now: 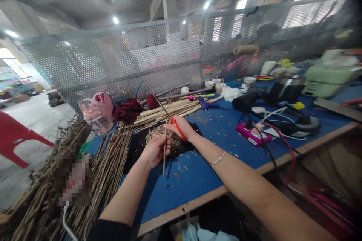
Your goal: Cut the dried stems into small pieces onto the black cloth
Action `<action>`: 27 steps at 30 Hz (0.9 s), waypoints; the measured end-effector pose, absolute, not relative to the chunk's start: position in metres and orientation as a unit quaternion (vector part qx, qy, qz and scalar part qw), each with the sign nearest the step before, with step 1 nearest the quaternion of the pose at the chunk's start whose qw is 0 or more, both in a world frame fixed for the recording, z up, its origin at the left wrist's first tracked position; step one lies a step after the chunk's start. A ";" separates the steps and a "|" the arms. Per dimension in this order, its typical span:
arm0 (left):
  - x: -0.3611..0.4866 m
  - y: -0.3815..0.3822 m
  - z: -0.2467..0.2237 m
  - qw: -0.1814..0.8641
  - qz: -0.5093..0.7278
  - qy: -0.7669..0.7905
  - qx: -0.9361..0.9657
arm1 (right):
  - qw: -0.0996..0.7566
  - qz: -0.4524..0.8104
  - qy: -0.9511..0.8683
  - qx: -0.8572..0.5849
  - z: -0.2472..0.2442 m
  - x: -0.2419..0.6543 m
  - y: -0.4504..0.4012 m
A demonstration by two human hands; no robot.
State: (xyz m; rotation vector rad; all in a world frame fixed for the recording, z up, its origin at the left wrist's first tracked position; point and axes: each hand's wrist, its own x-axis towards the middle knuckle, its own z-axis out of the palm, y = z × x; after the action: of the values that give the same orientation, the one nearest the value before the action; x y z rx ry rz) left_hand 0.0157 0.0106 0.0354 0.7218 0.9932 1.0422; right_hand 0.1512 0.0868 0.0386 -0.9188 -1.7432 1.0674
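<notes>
My left hand point(156, 150) is closed round a thin brown stick point(164, 162), which points down toward the table's front. Just to its right, my right hand point(181, 128) holds orange-handled scissors point(177, 128), their blades pointing up and to the left. The stick's upper end reaches the fingers of my right hand. Beneath and behind both hands lies a heap of short cut pieces point(154, 132) on a black cloth point(131, 157). A bundle of long thin sticks point(109, 165) lies left of my left hand.
Pale rods point(152, 116), dark red cloth point(128, 111) and a pink bag point(98, 111) lie behind the cloth. A blue glue gun point(207, 104), purple power strip point(253, 134) and cables are to the right. A perforated metal screen point(127, 60) borders the blue table point(192, 182).
</notes>
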 end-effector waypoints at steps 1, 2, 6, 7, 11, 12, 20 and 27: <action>0.017 0.008 0.032 0.701 0.455 0.437 0.332 | 0.435 0.431 -0.696 -0.376 0.037 0.152 0.084; 0.018 0.006 0.029 0.711 0.440 0.430 0.342 | 0.437 0.438 -0.685 -0.384 0.035 0.152 0.081; 0.016 -0.002 0.026 0.751 0.377 0.397 0.369 | 0.421 0.531 -0.637 -0.367 0.032 0.151 0.070; 0.014 -0.003 0.026 0.750 0.379 0.399 0.367 | 0.417 0.552 -0.627 -0.358 0.032 0.150 0.068; 0.008 -0.007 0.026 0.719 0.403 0.431 0.368 | 0.387 0.599 -0.626 -0.316 0.030 0.142 0.059; 0.008 -0.008 0.026 0.716 0.403 0.434 0.369 | 0.378 0.603 -0.631 -0.309 0.029 0.140 0.058; 0.015 -0.012 0.022 0.699 0.402 0.466 0.365 | 0.399 0.577 -0.623 -0.346 0.029 0.141 0.058; 0.017 -0.013 0.024 0.684 0.420 0.470 0.367 | 0.383 0.622 -0.603 -0.320 0.025 0.141 0.059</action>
State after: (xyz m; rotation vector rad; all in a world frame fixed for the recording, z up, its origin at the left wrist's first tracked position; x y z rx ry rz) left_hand 0.0168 -0.0126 0.0244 0.8225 1.0533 0.9419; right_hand 0.1412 0.0591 0.0249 -0.8161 -1.5390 1.5870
